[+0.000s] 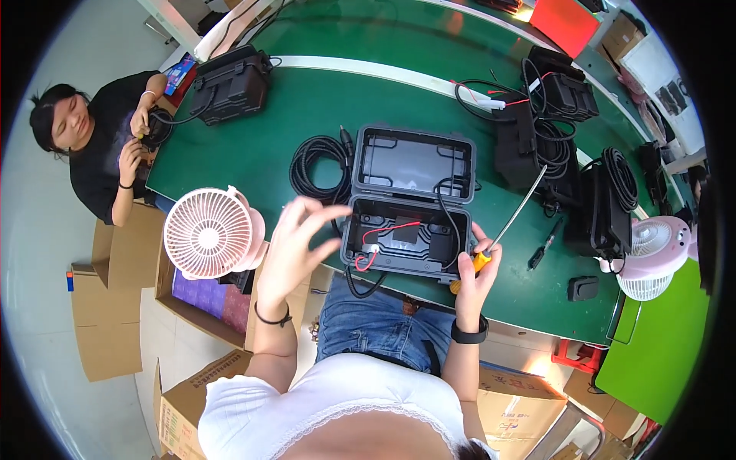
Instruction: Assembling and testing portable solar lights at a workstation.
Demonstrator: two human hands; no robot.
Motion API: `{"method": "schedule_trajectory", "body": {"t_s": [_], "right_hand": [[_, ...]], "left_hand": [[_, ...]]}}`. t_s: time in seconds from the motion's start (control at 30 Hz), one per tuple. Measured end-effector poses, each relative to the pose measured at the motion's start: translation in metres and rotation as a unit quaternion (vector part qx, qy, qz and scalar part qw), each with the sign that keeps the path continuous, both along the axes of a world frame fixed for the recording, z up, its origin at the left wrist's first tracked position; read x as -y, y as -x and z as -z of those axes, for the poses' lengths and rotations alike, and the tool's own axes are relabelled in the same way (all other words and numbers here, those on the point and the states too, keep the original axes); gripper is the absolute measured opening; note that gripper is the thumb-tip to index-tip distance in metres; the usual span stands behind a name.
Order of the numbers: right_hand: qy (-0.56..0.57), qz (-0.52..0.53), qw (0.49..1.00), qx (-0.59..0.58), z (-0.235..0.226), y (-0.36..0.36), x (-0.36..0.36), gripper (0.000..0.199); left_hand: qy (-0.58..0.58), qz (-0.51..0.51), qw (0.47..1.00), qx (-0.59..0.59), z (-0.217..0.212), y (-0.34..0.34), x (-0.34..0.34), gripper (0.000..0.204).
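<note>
An open dark grey plastic case [373, 264] lies at the table's front edge, its hinged lid [414, 165] tipped back. Inside the base are red wires [389, 228], a small white connector and a black cable. My right hand [477, 287] is closed around the yellow handle of a screwdriver [519, 212] at the case's right front corner. The long shaft points up and to the right. My left hand [290, 244] hovers just left of the case, fingers apart and holding nothing. Left of the lid lies a coiled black cable [316, 170].
A pink fan [208, 234] stands left of my left hand. Closed black cases [230, 86] with cables sit at far left and right [602, 207]. A dark pen-like tool [546, 245] and a small black block [583, 288] lie at right. A co-worker [103, 146] handles a cable.
</note>
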State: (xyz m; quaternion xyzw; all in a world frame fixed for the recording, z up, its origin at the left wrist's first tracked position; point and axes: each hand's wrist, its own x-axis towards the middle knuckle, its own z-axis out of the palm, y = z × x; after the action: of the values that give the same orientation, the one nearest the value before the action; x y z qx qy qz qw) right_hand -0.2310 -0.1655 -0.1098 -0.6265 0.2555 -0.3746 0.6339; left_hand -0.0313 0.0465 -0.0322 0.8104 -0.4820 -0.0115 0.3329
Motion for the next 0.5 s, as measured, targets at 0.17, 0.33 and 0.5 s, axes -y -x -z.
{"method": "schedule_trajectory", "body": {"t_s": [0.17,0.33,0.5], "right_hand": [[-0.004,0.005,1.000,0.009,-0.003,-0.004,-0.002,0.026],[0.011,0.007,1.000,0.015,-0.001,-0.004,-0.001,0.028],[-0.014,-0.003,1.000,0.016,-0.002,-0.007,-0.002,0.028]], "left_hand": [[-0.020,0.093,0.986,-0.140,-0.021,0.014,-0.013,0.047],[0.055,0.131,0.980,-0.139,-0.010,0.035,0.015,0.023],[0.135,-0.015,0.989,0.051,0.010,0.043,0.044,0.020]]}}
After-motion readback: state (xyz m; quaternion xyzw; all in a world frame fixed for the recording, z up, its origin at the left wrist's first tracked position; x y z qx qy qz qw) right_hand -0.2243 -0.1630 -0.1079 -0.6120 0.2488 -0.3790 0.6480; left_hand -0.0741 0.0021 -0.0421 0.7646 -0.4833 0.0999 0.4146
